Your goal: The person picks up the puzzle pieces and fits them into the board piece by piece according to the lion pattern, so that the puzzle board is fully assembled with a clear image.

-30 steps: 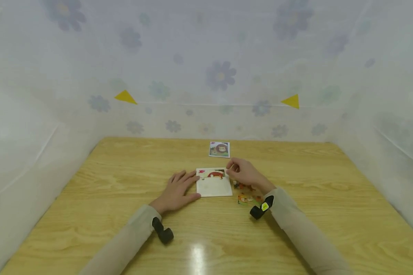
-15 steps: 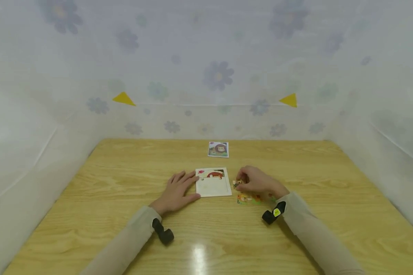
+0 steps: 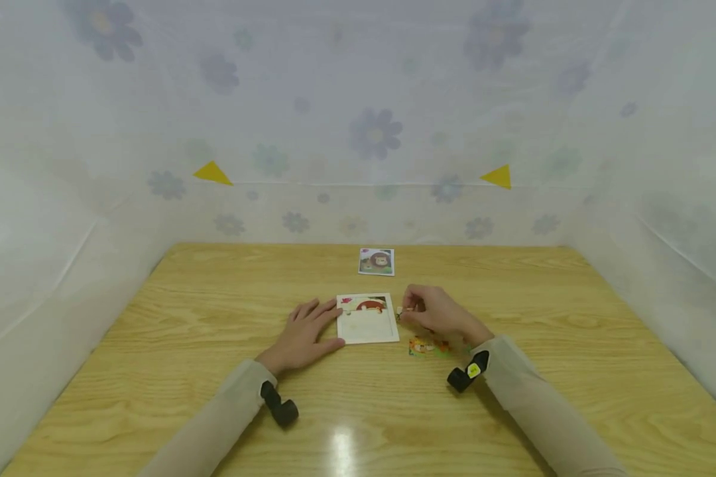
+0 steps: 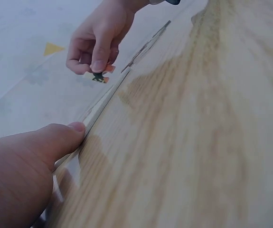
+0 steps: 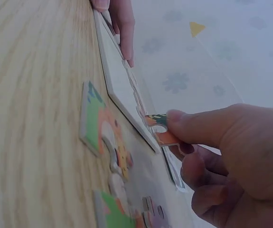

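Compared with half a second ago, the right hand (image 3: 438, 311) has moved a little closer to the puzzle board (image 3: 366, 328), a puzzle piece (image 5: 166, 137) now showing at its fingertips; a second ago it was at the board's upper right corner. The left hand (image 3: 301, 334) stays put, fingers spread, fingertips and thumb touching the board's left side. The right thumb and fingers pinch the piece, green and orange with a round notch, above the table (image 3: 227, 285) and just beside the board's right edge; whether it overlaps that edge I cannot tell. The board lies flat in mid-table, with broad wood surface on both sides and toward the person. A picture card (image 3: 376, 262) lies near the far table edge, a strip of wood between it and the board. Counted: two hands, one board with its far strip filled, one card, one held piece, and two yellow triangles (image 3: 213, 173) on the curtain (image 3: 310, 73). Several loose pieces (image 3: 420, 346) lie near the board's lower right corner, partly hidden, their exact number unclear.
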Motion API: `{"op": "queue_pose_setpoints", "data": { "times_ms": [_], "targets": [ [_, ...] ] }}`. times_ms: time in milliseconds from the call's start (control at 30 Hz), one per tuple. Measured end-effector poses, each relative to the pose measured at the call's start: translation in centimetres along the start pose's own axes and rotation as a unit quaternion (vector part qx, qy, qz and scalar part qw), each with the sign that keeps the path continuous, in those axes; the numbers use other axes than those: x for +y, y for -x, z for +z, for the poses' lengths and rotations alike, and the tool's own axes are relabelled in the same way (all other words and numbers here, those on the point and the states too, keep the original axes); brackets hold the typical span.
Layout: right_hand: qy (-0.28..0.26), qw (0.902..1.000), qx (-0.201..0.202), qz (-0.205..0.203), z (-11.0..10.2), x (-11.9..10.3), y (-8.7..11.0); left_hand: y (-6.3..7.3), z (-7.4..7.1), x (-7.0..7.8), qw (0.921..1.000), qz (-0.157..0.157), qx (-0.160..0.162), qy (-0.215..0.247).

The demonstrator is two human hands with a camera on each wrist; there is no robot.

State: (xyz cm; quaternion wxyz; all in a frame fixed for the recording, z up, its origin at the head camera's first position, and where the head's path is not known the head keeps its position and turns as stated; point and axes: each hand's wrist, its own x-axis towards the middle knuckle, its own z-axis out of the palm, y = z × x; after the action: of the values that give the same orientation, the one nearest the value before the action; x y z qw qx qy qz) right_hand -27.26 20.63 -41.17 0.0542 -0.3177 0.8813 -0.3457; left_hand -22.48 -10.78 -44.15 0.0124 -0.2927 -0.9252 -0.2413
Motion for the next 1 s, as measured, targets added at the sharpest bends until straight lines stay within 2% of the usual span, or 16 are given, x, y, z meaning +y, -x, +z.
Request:
{"op": "queue_pose_setpoints", "data": {
  "times_ms": [133,267,567,733,1000],
  "targets": [
    [-0.025,0.9995,0.018,-0.001,0.8,-0.5,-0.6,0.0,0.0,0.0,1.0,0.0,0.0,0.003],
    [-0.038,0.9992,0.01,0.001,1.6,-1.1,-1.1,0.1,0.0,0.1,1.0,-0.001,-0.001,0.001],
    [-0.035,0.9993,0.005,-0.01,3.2,-1.6,-2.7,0.1,-0.2,0.1,1.0,-0.007,-0.002,-0.001],
    [-0.019,0.9993,0.016,-0.028,4.4,-1.8,-3.8,0.1,-0.2,0.0,1.0,-0.008,-0.004,-0.001],
    [-0.004,0.9995,0.01,-0.03,5.5,-3.1,-5.6,0.0,-0.1,0.1,0.9999,-0.011,-0.001,-0.002]
  ]
}}
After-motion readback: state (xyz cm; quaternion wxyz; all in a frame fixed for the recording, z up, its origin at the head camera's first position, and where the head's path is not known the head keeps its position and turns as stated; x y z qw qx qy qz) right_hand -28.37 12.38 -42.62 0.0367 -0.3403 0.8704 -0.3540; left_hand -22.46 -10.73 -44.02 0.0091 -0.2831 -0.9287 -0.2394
